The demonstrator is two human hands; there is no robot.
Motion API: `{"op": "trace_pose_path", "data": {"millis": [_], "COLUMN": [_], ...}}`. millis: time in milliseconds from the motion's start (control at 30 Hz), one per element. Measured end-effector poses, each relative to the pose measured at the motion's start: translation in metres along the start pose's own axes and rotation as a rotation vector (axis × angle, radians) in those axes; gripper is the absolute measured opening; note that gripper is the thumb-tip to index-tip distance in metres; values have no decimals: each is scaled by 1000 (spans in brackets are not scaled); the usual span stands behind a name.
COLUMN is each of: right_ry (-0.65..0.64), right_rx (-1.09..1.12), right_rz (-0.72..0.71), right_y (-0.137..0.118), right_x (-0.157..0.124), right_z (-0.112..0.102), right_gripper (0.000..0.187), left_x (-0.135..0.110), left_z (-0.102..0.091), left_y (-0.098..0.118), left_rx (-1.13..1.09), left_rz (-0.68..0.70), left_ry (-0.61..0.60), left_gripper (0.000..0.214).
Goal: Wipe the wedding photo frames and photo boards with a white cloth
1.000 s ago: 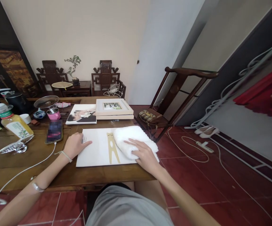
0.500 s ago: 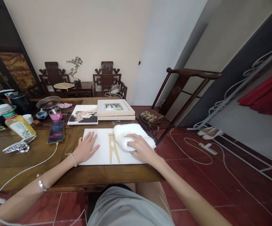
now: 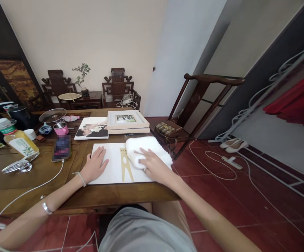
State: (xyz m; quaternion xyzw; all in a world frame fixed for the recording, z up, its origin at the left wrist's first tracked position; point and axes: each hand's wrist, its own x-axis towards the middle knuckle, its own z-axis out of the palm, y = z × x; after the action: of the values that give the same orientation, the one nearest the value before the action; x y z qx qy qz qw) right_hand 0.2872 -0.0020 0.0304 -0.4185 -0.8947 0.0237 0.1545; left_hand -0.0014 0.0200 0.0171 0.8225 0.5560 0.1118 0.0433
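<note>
A white board (image 3: pixel 114 168) lies flat on the wooden table (image 3: pixel 31 182) in front of me, with a pale gold stand piece (image 3: pixel 125 163) fixed down its middle. My left hand (image 3: pixel 95 165) rests flat on the board's left part, fingers spread. My right hand (image 3: pixel 152 164) presses on a folded white cloth (image 3: pixel 146 147) that lies over the board's right part, fingers apart on top of it.
Behind the board lie a photo print (image 3: pixel 92 128) and stacked picture frames (image 3: pixel 127 120). A phone (image 3: pixel 62 147) with a white cable, a juice bottle (image 3: pixel 19 141), a pink cup (image 3: pixel 60 128) and a small fan (image 3: pixel 53 114) stand at the left. A wooden rack (image 3: pixel 201 101) stands to the right.
My left hand moved from the board's left edge onto its surface and spread flat. My right hand slid the cloth leftward and farther up the board.
</note>
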Motion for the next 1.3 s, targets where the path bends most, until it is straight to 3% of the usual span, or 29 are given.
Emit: {"op": "trace_pose_path", "data": {"millis": [167, 267, 367, 600, 733, 833, 1100, 1200, 1300], "right_ry": [-56, -80, -58, 21, -3, -20, -137, -179, -206], "right_rx": [10, 23, 53, 33, -8, 10, 120, 141, 133], "right_rz": [-67, -72, -59, 7, 20, 32, -84, -74, -6], "right_y": [-41, -45, -29, 28, 35, 21, -40, -40, -24], "right_x": [-57, -66, -49, 29, 45, 26, -70, -73, -50], "right_z": [-19, -23, -16, 9, 7, 2, -38, -44, -35], "right_gripper": [45, 45, 45, 41, 40, 42, 50, 50, 49], "left_x": [0, 0, 0, 1, 1, 1, 0, 1, 1], "left_z": [-1, -1, 1, 3, 1, -1, 0, 0, -1], "left_y": [1, 1, 0, -5, -4, -2, -1, -1, 1], "left_rx": [16, 36, 38, 37, 10, -1, -10, 2, 32], "left_rz": [-2, -3, 13, 39, 26, 6, -6, -5, -3], "left_ry": [-6, -25, -25, -23, -28, -42, -34, -36, -51], "left_gripper": [51, 52, 52, 50, 51, 52, 51, 51, 52]}}
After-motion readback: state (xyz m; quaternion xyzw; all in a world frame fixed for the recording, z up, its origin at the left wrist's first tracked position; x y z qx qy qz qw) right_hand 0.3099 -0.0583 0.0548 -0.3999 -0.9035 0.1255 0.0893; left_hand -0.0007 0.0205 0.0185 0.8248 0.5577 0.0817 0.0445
